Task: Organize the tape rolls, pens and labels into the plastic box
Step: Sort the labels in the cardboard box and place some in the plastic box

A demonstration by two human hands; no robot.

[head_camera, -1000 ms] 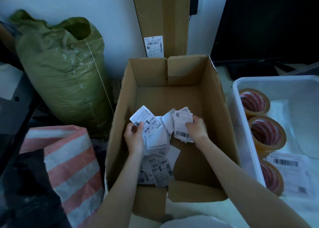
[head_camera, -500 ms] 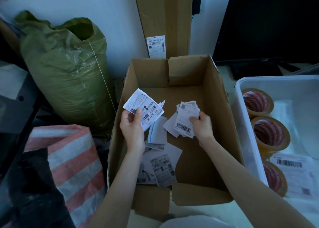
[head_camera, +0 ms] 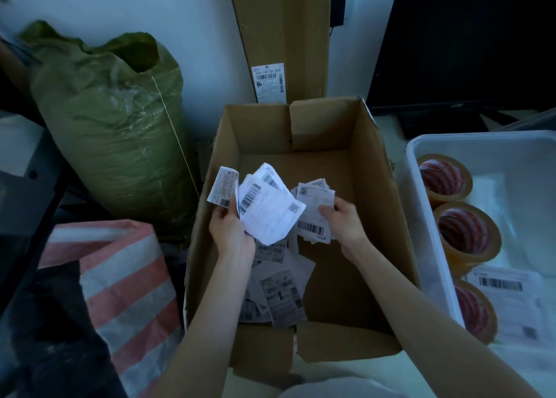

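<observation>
From the head camera, one open cardboard box (head_camera: 376, 217) sits in the middle, its flaps folded out. Both bare hands are down inside it. The left hand (head_camera: 231, 232) holds a fanned sheaf of paper labels (head_camera: 264, 208); its fingers (head_camera: 224, 214) are closed on the lower edges, so the sheets stand up above the knuckles. I count at least three sheets there, white, creased, printed with barcodes. The right hand (head_camera: 343, 220) pinches a second, tidier stack of labels (head_camera: 313, 214), thumb on top, the other fingers beneath; how many are in it I cannot tell. More loose labels (head_camera: 279, 295) lie flat and overlapping on the box floor, below and between the wrists.

To the right stands one translucent plastic box (head_camera: 433, 241), with three rolls of brown tape (head_camera: 466, 232) lined along its near wall, each showing a red-and-white core. Flat label sheets (head_camera: 511, 301) lie beside them inside it.

To the left are a green woven sack (head_camera: 114, 132) and a red-and-white striped bag (head_camera: 126, 277).
</observation>
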